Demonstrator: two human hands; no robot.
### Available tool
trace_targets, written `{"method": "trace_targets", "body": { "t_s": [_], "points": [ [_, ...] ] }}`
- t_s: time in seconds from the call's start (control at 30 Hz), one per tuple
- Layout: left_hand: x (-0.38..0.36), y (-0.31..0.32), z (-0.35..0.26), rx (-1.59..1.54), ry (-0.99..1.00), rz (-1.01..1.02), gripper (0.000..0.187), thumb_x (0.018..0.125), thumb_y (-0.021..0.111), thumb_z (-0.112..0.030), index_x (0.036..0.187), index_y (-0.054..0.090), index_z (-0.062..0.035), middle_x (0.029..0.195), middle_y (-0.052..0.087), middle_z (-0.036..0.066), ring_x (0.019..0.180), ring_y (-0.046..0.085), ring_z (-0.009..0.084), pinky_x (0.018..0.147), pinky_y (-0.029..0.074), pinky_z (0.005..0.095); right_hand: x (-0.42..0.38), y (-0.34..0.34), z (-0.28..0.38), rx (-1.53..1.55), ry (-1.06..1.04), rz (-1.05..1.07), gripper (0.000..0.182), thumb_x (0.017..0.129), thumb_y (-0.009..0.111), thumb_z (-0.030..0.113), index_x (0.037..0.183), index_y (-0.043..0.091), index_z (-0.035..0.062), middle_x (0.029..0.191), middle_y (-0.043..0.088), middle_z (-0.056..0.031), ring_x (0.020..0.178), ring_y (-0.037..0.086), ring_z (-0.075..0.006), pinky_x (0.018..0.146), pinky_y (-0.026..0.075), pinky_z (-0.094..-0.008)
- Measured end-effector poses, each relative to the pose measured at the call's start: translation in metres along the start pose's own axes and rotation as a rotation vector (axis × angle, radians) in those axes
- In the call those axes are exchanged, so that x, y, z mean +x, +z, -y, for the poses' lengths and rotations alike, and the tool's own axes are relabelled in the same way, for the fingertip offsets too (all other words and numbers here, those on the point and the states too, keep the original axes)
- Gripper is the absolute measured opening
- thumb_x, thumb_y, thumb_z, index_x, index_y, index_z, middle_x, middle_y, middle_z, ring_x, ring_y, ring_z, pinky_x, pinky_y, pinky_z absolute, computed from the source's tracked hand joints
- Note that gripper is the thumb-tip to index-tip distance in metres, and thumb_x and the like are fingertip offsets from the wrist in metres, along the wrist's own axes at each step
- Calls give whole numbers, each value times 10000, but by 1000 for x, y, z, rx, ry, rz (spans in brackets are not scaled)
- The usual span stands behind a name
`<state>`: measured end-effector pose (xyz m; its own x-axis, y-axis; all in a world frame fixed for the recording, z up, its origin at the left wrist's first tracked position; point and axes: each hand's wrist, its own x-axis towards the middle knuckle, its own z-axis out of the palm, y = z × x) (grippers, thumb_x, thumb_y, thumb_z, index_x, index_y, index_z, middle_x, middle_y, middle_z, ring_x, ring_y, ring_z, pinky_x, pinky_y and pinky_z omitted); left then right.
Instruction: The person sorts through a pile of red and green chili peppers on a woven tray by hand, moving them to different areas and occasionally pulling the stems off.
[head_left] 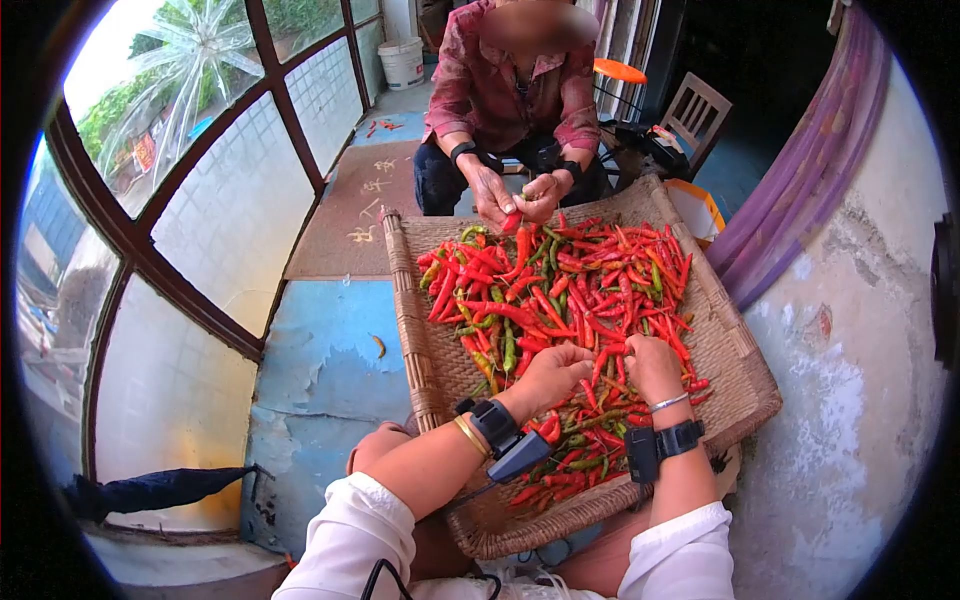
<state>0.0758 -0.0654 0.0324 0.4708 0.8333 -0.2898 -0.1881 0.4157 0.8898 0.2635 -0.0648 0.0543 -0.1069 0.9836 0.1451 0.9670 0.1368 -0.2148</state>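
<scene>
A large woven tray (425, 380) spreads before me, heaped with red, green and yellowish chili peppers (600, 285). Over the near part of the heap, my left hand (550, 376) is closed, thumb and fingers drawn together; what they pinch is too small to make out. My right hand (654, 370) is just to its right, with bent fingers closed on a red chili pepper (602, 362) that hangs between the two hands. More peppers lie under both wrists, partly covered by the dark wrist devices.
Across the tray a seated person works with both hands (520, 198) around a red pepper. A windowed wall stands left, a peeling wall (830, 400) right. Behind are a wooden chair (695, 115) and a white bucket (402, 65). A dark folded umbrella (165, 490) lies at left.
</scene>
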Motion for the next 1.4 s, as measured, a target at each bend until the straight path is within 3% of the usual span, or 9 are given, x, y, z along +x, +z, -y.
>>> {"method": "trace_targets", "body": {
  "t_s": [0.17,0.27,0.5,0.57,0.67,0.73,0.93,1.2,1.4],
  "points": [
    [-5,7,5,313,83,2,176,861,556,-147,994,543,-32,804,555,-35,658,505,45,577,435,202,2,-2,15,298,6,-89,165,755,602,105,885,596,5,696,607,-134,636,601,-274,580,483,-358],
    [-7,8,5,416,104,88,162,860,564,-154,975,546,-42,775,541,-46,658,499,41,568,431,207,0,-12,36,1312,286,177,128,833,552,78,918,589,-10,672,580,-31,523,508,-57,489,410,-177],
    [-11,10,-4,394,-31,286,161,875,549,-215,822,547,-63,664,513,-53,584,475,44,530,415,210,8,14,22,1663,354,122,146,834,552,89,946,578,-1,673,585,-45,519,516,-83,491,422,-189],
    [-12,10,-4,396,-48,274,199,885,530,-235,774,543,-71,633,505,-47,569,477,45,511,402,203,12,10,13,1566,515,29,170,831,572,145,940,581,15,666,581,-25,522,525,-94,506,440,-217],
    [-10,5,-13,216,-146,88,189,889,521,-239,780,547,-87,650,525,-39,570,489,51,505,400,207,20,36,-15,989,292,-70,198,789,601,144,955,584,38,733,589,-49,634,569,-174,598,472,-303],
    [-6,-2,-16,81,-74,-21,188,891,515,-244,785,548,-93,660,537,-31,569,495,58,511,403,209,14,38,-17,54,-114,-176,242,745,592,101,986,588,77,843,575,-98,828,557,-279,733,458,-384],
    [-5,-24,-19,-486,69,-398,206,922,435,-281,919,494,-83,863,585,23,641,539,102,557,456,237,9,55,-16,-15,-77,125,268,717,545,37,970,592,112,964,517,-154,948,498,-352,788,438,-418],
    [-11,-13,-18,-330,-9,-155,159,892,509,-243,948,533,-96,843,598,6,645,532,73,563,442,212,11,57,-14,-55,-77,95,78,712,556,55,790,550,50,899,500,-168,854,534,-348,717,462,-417],
    [-6,-3,-14,-51,-10,-126,159,881,528,-196,993,541,-83,826,584,-20,639,507,45,572,430,195,15,28,-3,-124,-113,-166,80,695,593,86,744,540,50,803,524,-131,820,531,-316,685,456,-404]
  ]
}}
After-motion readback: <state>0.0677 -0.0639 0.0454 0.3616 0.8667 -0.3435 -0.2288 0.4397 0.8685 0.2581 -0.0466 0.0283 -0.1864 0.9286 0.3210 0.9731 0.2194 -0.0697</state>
